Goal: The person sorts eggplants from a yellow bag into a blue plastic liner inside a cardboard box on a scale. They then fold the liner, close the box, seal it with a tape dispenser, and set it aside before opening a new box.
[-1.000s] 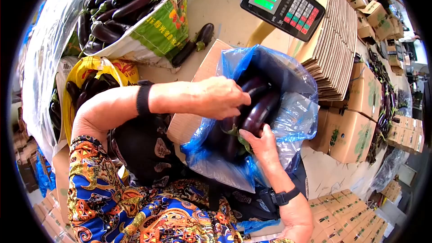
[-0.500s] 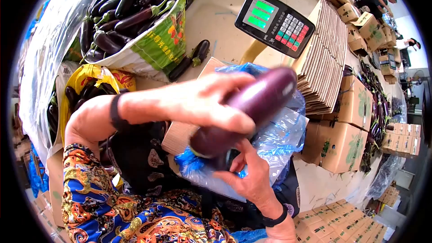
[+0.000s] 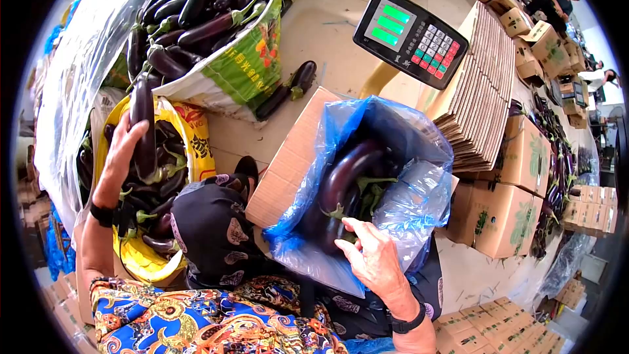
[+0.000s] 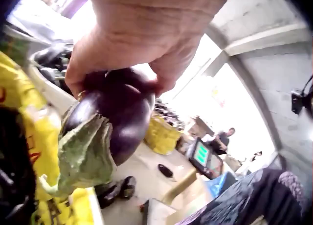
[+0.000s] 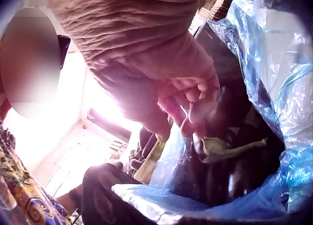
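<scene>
My left hand (image 3: pixel 116 157) grips a dark purple eggplant (image 3: pixel 142 108) above the yellow bag (image 3: pixel 196 118) of eggplants at the left. In the left wrist view its green cap (image 4: pixel 85 154) points toward the camera, with thumb and fingers on either side of the body. Over the near edge of a carton (image 3: pixel 288 151) lined with a blue plastic bag (image 3: pixel 426 124), my right hand (image 3: pixel 379 259) hovers, fingers loosely bent. Large eggplants (image 3: pixel 347 174) lie in the liner. The right fingertips (image 5: pixel 198 124) are close to a green stem (image 5: pixel 234 149) there.
A big white-and-green sack (image 3: pixel 242 72) of eggplants stands at the upper left, two loose eggplants (image 3: pixel 288 88) beside it. Behind the carton is a scale display (image 3: pixel 409 38), flanked by stacked flat cardboard (image 3: pixel 481 85) and closed boxes (image 3: pixel 501 216) on the right.
The left hand carried an eggplant up from the carton; now it is at the left, over the yellow bag, with an eggplant in its grip. The right hand stayed around the carton's near side.
</scene>
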The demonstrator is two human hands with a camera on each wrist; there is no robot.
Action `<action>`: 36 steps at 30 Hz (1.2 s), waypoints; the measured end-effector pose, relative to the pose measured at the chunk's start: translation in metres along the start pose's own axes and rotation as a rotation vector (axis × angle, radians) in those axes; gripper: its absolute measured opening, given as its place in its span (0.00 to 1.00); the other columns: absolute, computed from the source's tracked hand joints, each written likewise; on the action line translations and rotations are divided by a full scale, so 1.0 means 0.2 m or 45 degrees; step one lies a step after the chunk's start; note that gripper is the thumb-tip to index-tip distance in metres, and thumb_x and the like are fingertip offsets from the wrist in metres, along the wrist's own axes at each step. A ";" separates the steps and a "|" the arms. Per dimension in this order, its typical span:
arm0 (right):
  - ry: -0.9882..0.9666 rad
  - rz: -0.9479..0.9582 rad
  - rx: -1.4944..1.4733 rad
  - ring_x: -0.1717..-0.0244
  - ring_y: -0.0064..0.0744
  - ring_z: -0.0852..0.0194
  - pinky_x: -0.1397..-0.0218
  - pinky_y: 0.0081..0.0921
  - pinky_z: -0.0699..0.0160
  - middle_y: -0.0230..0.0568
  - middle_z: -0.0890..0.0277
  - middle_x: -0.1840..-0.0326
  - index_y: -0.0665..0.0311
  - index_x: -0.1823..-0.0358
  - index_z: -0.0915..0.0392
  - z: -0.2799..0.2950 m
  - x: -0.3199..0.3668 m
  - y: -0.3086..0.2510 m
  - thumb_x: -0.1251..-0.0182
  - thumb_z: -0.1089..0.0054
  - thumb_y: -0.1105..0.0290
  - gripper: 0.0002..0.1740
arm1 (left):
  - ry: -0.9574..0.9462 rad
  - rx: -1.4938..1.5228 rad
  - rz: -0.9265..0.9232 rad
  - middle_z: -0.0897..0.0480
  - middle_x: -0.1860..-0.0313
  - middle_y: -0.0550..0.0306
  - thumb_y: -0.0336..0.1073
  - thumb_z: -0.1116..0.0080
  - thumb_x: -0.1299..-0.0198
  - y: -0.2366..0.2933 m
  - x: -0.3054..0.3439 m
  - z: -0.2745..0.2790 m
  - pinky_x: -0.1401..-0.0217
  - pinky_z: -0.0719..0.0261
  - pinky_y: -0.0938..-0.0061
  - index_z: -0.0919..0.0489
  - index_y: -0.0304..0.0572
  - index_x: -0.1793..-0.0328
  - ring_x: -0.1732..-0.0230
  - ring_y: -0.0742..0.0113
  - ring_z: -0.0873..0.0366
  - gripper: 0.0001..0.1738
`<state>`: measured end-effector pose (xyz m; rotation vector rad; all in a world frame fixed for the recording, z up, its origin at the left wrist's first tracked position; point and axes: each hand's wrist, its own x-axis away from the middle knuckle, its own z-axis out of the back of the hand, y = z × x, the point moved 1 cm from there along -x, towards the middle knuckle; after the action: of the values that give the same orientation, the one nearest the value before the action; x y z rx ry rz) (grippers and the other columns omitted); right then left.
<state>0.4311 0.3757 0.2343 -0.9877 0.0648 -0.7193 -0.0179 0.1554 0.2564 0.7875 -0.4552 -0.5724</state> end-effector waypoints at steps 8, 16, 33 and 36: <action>-0.004 -0.081 0.153 0.53 0.56 0.18 0.53 0.42 0.17 0.54 0.19 0.52 0.65 0.45 0.23 0.00 -0.01 0.06 0.37 0.34 0.67 0.20 | 0.048 -0.014 0.606 0.22 0.41 0.44 0.53 0.36 0.45 -0.82 0.25 -0.07 0.38 0.28 0.69 0.32 0.30 0.30 0.42 0.58 0.25 0.42; 0.094 -0.117 0.245 0.55 0.56 0.17 0.53 0.43 0.18 0.54 0.19 0.52 0.65 0.43 0.23 0.07 -0.03 0.08 0.36 0.34 0.67 0.21 | -0.077 -0.452 0.579 0.15 0.50 0.40 0.49 0.33 0.51 -0.93 0.26 -0.35 0.45 0.21 0.63 0.25 0.33 0.40 0.49 0.46 0.17 0.35; 0.364 -0.263 0.341 0.70 0.43 0.17 0.62 0.36 0.18 0.53 0.19 0.53 0.68 0.42 0.22 0.29 0.03 0.09 0.38 0.32 0.70 0.23 | -0.959 -0.030 -0.631 0.13 0.60 0.50 0.33 0.39 0.36 0.76 -0.16 -0.91 0.54 0.16 0.72 0.25 0.35 0.36 0.62 0.65 0.15 0.23; 0.380 -0.268 0.329 0.70 0.43 0.18 0.61 0.35 0.18 0.52 0.19 0.53 0.68 0.42 0.22 0.30 0.03 0.08 0.38 0.31 0.70 0.23 | -1.049 -0.061 -0.781 0.14 0.61 0.43 0.36 0.38 0.39 0.86 -0.13 -1.11 0.56 0.15 0.64 0.26 0.35 0.39 0.60 0.51 0.13 0.24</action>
<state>0.4663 0.4208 0.2570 -0.6401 0.1259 -1.0379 0.1424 0.3874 0.2455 0.6115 -0.9565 -1.4941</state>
